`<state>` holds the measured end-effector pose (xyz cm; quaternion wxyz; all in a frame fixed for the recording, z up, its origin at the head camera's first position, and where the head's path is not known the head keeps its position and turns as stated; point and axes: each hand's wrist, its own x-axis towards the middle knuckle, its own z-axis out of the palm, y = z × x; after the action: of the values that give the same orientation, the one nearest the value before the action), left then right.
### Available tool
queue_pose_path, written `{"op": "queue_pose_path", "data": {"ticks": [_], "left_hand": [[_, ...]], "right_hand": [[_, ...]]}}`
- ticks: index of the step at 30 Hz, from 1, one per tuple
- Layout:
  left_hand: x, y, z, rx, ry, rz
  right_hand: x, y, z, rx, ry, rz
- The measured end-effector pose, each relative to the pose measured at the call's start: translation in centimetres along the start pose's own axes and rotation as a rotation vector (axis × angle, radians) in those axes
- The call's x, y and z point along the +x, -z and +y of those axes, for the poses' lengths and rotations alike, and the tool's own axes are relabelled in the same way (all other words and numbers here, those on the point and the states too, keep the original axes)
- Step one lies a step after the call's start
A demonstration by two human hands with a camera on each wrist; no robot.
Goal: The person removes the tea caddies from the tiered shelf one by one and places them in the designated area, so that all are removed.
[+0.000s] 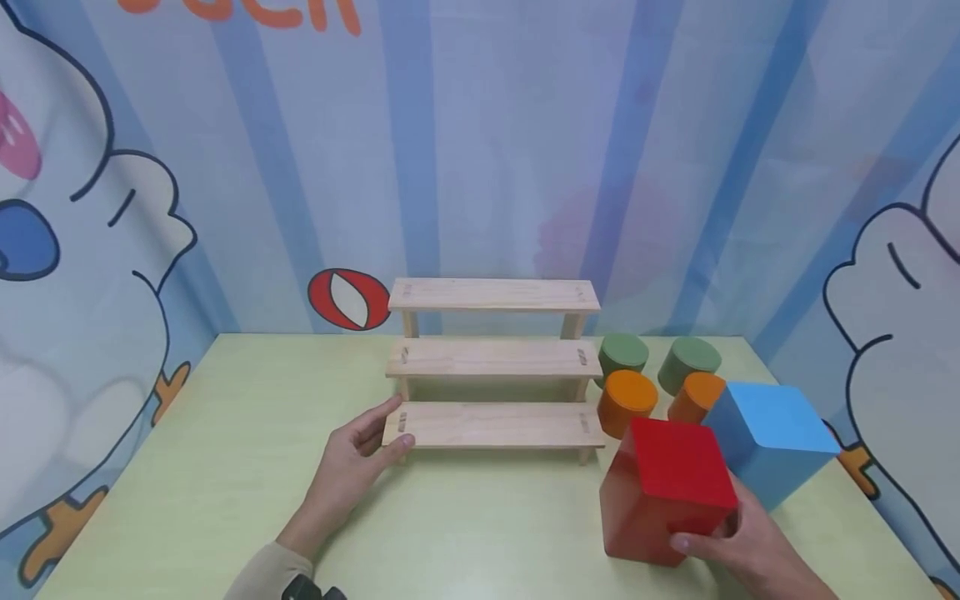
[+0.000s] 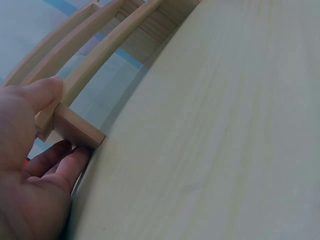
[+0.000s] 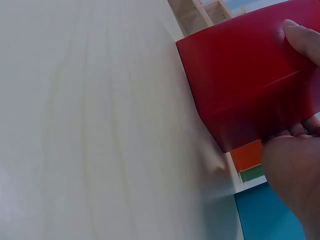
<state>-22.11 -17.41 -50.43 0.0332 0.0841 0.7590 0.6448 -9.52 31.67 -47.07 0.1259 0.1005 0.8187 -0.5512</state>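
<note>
A small wooden three-tier step shelf stands at the back middle of the table. At the left end of its lowest step, my left hand holds on, the thumb at the front edge and the fingers beside the leg. My right hand grips a red block from its right side, thumb on the near face. In the right wrist view the red block is slightly tilted close over the table, with the thumb on one face and the other fingers partly hidden behind it.
Right of the shelf stand two orange cylinders and two green cylinders. A blue block stands just behind my right hand. A striped cartoon backdrop rises behind the pale table.
</note>
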Motion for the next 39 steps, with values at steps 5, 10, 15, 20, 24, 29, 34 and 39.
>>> {"op": "queue_pose_path", "data": {"ticks": [5, 10, 15, 20, 24, 29, 34, 39], "left_hand": [[0.0, 0.0, 0.0, 0.006, 0.0, -0.001], [-0.1, -0.1, 0.1, 0.003, 0.008, -0.001], [-0.3, -0.1, 0.3, 0.003, 0.013, -0.003], [-0.4, -0.1, 0.4, 0.006, 0.019, -0.002], [-0.4, 0.0, 0.5, 0.006, 0.015, 0.003], [-0.3, 0.1, 0.3, 0.003, 0.008, 0.007], [-0.1, 0.0, 0.1, 0.001, -0.001, 0.004], [0.0, -0.1, -0.1, 0.006, 0.002, 0.003]], "right_hand": [[-0.4, 0.2, 0.4, 0.02, 0.04, -0.026], [-0.7, 0.3, 0.4, -0.01, 0.076, -0.039], [-1.1, 0.1, 0.3, -0.022, 0.074, -0.04], [-1.7, 0.3, 0.1, -0.004, 0.095, -0.049], [-2.1, 0.5, -0.6, 0.019, 0.14, -0.046], [-2.6, 0.6, -1.6, 0.01, 0.262, -0.01], [-2.6, 0.6, -2.6, -0.024, 0.326, 0.031], [-2.8, 0.7, -4.0, -0.032, 0.389, 0.055]]}}
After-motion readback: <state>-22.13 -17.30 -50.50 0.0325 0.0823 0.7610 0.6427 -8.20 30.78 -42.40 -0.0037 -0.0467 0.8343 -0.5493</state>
